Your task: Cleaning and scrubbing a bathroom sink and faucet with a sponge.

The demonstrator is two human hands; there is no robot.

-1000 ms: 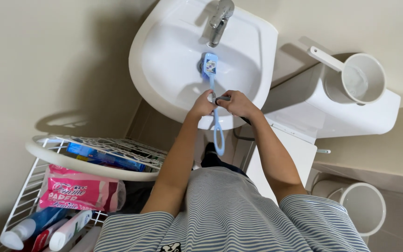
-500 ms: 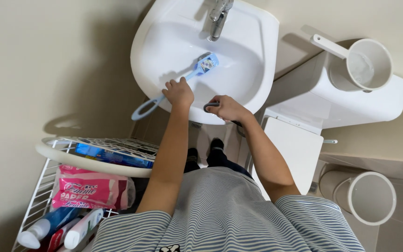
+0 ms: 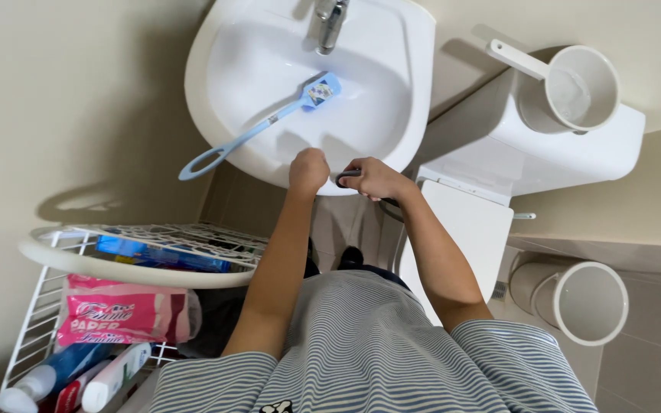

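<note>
Sink (image 3: pixel 392 92) basin: brush (image 3: pixel 258 130) lies slantwise across it, head near the middle, handle loop jutting over the left rim. Basin right of the brush head is open. Tap (image 3: pixel 330 23) overhangs the back edge. Both hands crowd the front rim: left hand (image 3: pixel 307 170) a fist, right hand (image 3: pixel 372 177) just beside it. Left of the body, wire rack (image 3: pixel 116 264) blocks the way. Right, toilet (image 3: pixel 499 168) stands close to the sink; a narrow gap lies between.

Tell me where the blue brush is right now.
The blue brush lies in the white sink, head below the tap, handle overhanging the rim.
</note>
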